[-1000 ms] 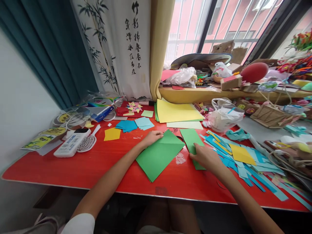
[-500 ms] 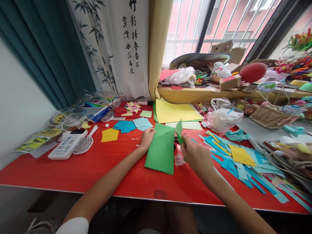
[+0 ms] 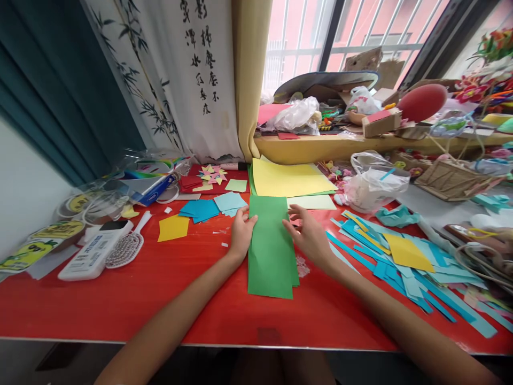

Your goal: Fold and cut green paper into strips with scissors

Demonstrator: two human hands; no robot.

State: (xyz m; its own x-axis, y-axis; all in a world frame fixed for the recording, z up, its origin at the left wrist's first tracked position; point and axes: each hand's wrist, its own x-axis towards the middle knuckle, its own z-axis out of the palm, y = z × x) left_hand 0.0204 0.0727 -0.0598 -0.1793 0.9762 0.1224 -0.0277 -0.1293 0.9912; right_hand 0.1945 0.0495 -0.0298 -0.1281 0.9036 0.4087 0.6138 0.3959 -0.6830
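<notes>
- Left hand [image 3: 241, 235] at green paper's [image 3: 269, 251] ten o'clock; cannot tell whether it pinches.
- Right hand [image 3: 310, 235] at its two o'clock, fingers spread.
- Blue strips [image 3: 383, 271] at three o'clock.

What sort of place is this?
Likely a home craft spot: a table by a window, with green paper, cut blue strips, and a hairbrush that suggests a home.

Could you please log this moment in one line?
Left hand: at left edge of green paper | Right hand: at its right edge | Rightward: blue strips | Beyond: yellow sheet
</notes>
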